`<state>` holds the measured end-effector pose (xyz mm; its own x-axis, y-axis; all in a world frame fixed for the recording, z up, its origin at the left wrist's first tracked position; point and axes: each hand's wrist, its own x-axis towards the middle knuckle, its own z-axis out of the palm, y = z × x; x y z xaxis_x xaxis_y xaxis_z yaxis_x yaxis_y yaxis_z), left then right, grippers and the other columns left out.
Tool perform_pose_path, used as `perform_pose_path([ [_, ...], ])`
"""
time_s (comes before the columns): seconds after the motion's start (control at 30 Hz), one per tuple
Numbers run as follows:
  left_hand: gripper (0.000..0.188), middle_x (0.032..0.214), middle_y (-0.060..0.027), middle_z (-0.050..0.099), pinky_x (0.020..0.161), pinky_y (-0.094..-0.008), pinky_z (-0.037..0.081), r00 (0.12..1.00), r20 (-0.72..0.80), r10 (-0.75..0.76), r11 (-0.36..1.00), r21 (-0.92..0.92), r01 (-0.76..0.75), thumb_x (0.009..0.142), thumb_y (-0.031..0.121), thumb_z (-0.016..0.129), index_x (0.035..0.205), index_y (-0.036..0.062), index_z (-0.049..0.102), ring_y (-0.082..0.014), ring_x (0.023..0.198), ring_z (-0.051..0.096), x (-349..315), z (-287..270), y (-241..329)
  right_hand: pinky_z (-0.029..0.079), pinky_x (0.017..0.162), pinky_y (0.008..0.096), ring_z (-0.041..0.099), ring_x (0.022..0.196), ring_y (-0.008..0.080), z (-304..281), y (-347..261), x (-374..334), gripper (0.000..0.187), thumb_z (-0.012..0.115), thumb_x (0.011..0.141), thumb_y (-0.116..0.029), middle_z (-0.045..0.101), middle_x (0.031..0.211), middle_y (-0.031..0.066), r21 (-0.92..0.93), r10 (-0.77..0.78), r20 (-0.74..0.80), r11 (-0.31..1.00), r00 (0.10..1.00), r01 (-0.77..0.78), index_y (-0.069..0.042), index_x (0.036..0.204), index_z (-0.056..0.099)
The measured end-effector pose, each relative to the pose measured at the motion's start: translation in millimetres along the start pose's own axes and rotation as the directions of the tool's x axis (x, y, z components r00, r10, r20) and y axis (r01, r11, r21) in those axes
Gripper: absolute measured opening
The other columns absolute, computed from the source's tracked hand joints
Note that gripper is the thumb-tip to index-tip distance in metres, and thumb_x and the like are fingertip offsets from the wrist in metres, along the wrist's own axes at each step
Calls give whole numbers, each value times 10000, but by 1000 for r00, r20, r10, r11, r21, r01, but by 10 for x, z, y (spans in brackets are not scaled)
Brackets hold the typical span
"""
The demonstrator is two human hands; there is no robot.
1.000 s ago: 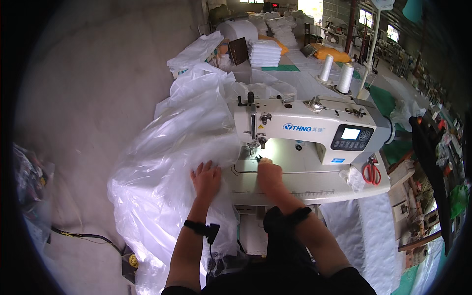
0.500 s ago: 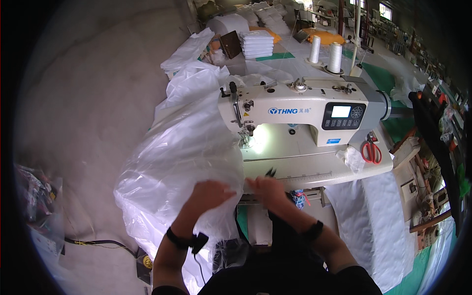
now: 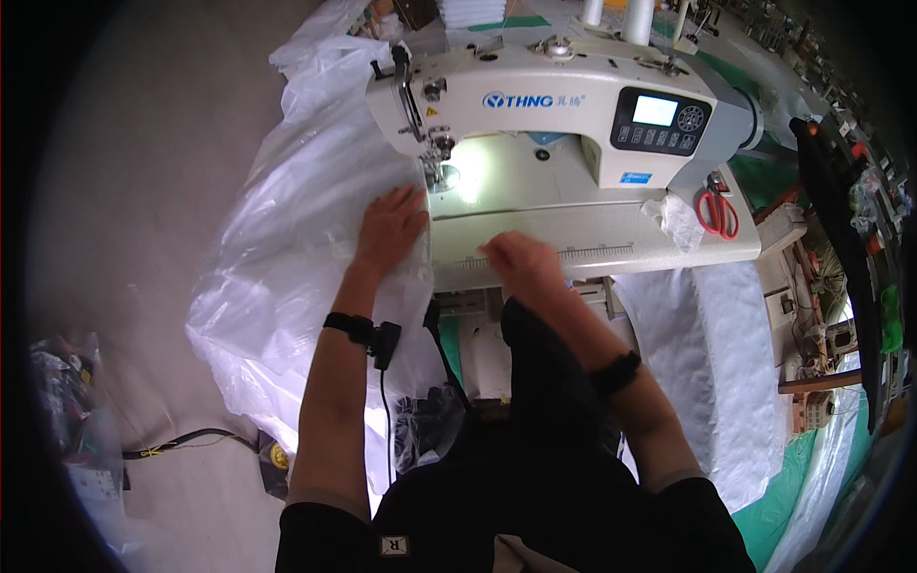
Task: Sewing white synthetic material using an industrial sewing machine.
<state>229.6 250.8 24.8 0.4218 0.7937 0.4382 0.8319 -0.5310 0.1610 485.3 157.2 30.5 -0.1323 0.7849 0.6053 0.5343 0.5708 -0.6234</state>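
Observation:
A sheet of thin, shiny white plastic [image 3: 306, 201] drapes along the left side of the sewing machine [image 3: 535, 91], its right edge running close to the lit needle area [image 3: 441, 177]. My left hand [image 3: 392, 224] lies flat on this sheet just below the presser foot, fingers stretched out and slightly apart. Over the front of the pale machine bed [image 3: 535, 229], my right hand [image 3: 523, 265] is curled, partly smeared by motion. Whatever its fingers may hold is hidden.
Red-handled scissors [image 3: 716, 212] and a crumpled white scrap [image 3: 675, 222] lie at the bed's right end. A white quilted cloth [image 3: 693, 353] hangs below. Thread cones [image 3: 638, 21] stand behind the machine. Clear bags with mixed items [image 3: 72, 406] sit at far left.
The view has shifted, bringing the machine higher. My left hand moved forward and flattened onto the plastic beside the needle. My right hand moved up over the bed; the dark tip beside it no longer shows.

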Motion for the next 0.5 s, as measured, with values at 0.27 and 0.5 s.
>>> perform_pose_path([
  [0.27, 430, 1335, -90, 492, 1074, -431, 257, 998, 58, -25, 997, 67, 21, 891, 405, 513, 1242, 162, 568, -285, 1267, 412, -135, -179, -286, 476, 517, 382, 596, 610, 289, -591, 514, 141, 119, 635, 813, -153, 584, 708, 73, -478, -76, -96, 878, 993, 21, -93, 732, 572],
  [0.5, 447, 1354, -94, 470, 1074, -409, 271, 958, 85, -275, 920, 314, 236, 866, 436, 545, 1225, 173, 575, -286, 1283, 390, -349, -454, -1440, 465, 522, 392, 584, 596, 285, -510, 490, 111, 107, 613, 798, -133, 565, 690, 74, -532, -7, -68, 846, 998, -31, -87, 730, 545],
])
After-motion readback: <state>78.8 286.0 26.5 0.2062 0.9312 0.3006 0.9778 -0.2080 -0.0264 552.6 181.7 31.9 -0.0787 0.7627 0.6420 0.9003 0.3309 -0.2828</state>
